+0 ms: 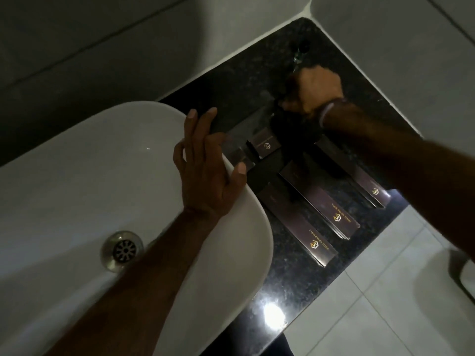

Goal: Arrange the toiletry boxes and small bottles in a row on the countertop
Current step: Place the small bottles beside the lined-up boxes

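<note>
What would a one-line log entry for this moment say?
right hand: reaching at counter's back | left hand: open by basin | boxes: side by side

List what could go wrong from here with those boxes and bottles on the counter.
1. The right hand works at the dim back corner with its forearm passing over the long dark boxes; a low sweep could knock them out of line.
2. The box ends lie near the countertop's front edge, so a nudge might slide one off.
3. The small box beside the basin could tip in if the left hand bumps it.
</note>
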Available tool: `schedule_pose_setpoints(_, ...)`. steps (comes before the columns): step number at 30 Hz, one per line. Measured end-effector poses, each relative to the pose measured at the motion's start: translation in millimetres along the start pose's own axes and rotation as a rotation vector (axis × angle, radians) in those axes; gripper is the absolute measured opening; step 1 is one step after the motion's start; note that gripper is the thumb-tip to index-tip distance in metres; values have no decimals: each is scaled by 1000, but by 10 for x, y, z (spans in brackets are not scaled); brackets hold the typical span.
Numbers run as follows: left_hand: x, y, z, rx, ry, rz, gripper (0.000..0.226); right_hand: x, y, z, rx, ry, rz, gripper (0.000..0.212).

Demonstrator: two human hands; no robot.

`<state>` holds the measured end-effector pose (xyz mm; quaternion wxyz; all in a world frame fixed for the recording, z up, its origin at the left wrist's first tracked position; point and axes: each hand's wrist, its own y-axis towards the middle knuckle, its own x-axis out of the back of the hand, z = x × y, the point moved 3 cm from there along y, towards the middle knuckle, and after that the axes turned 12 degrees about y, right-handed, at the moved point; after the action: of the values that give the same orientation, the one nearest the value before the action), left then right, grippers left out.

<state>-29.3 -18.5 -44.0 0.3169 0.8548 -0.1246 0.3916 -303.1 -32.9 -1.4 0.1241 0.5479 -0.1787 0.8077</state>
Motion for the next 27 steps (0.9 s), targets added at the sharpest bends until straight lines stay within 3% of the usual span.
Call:
schedule_pose_setpoints(4, -9, 12, -5, -2, 1, 2, 58, -116, -518, -317, -236, 51, 13, 56)
schedule_pose_setpoints(14, 35, 20, -33, 3, 1, 19, 55, -229, -603, -432, -253, 190, 18, 58)
schedule_pose_setpoints(18, 34, 18, -33, 5, 9, 21, 52, -132, -684, -369, -198, 133, 22, 73)
schedule_pose_setpoints(21, 25, 24, -28, 9, 6, 20, 46, 73, -750, -397, -168, 193, -170, 82)
schedule_pose_setpoints(24, 21, 24, -31, 10, -10, 5, 43, 278, -496, -468, -178, 401, -365, 73)
schedule_pose_setpoints(27, 20, 21, -28, 15, -18, 12, 44, 283, 131, -543, -269, 452, -286, 63)
